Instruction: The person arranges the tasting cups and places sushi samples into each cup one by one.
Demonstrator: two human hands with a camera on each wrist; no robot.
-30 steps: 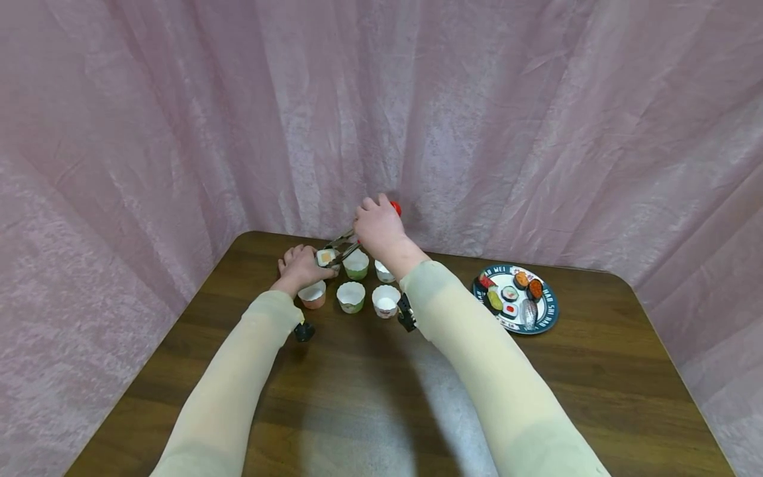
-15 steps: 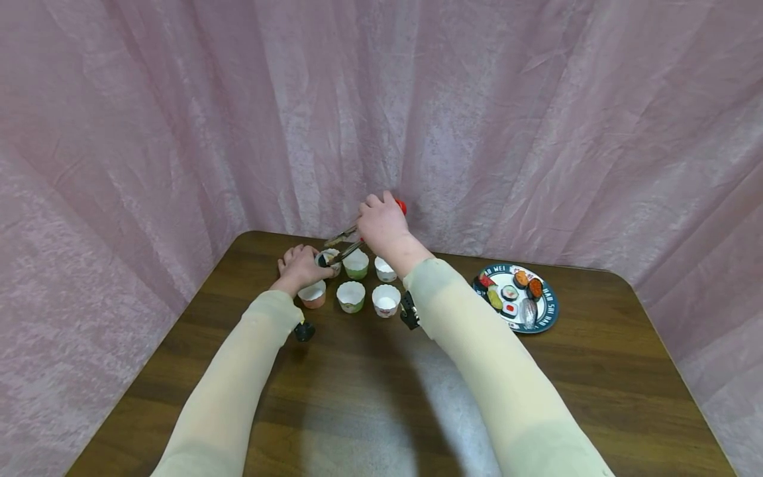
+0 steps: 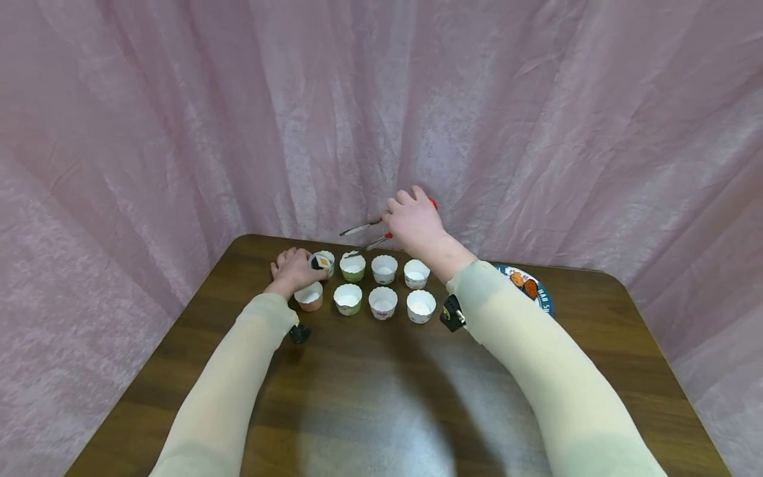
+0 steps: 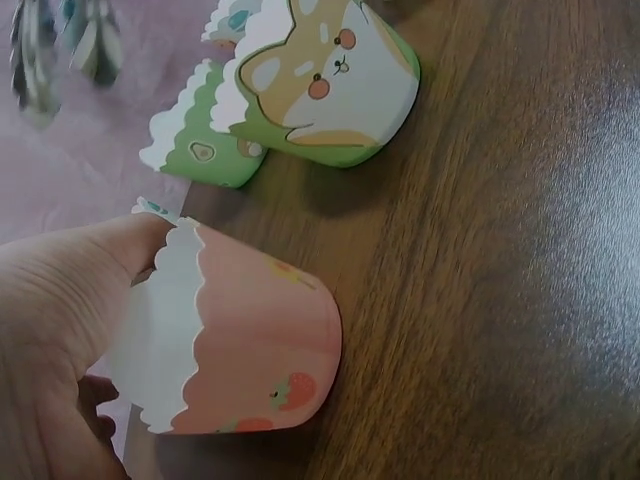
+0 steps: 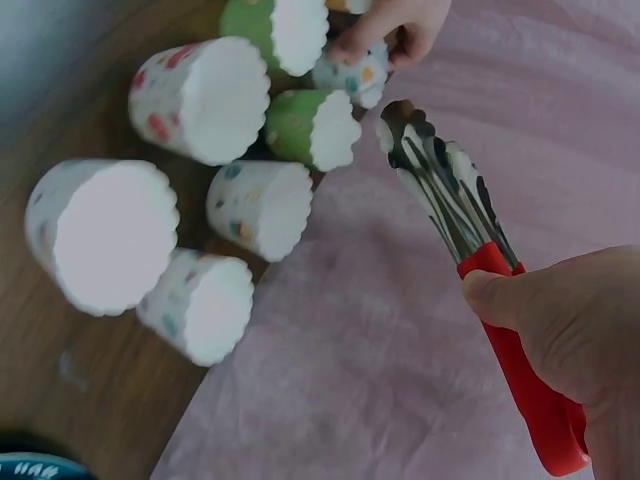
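At the far left of the cup rows, my left hand (image 3: 292, 270) holds a small paper baking cup (image 5: 345, 78), thumb at its near side. A square sushi piece (image 3: 322, 262), dark-edged with a yellow middle, lies in that cup. My right hand (image 3: 414, 222) grips metal tongs (image 5: 440, 180) by their red handles (image 5: 515, 375). The tongs' arms are spread, with nothing between their tips, over the back row. In the left wrist view a pink strawberry-print cup (image 4: 265, 340) stands before the left hand, overlapping part of it.
Two rows of scalloped paper cups stand on the wooden table, among them a green cup (image 3: 348, 299) and a white patterned cup (image 3: 420, 307). A blue-rimmed plate (image 3: 546, 301) of sushi pieces sits at the right, partly behind the right sleeve. A pink curtain (image 3: 381, 119) hangs behind.
The sushi piece has left the tongs and now lies in the cup at the left hand. My right hand has moved right with the tongs, whose arms have spread. The left hand stays there.
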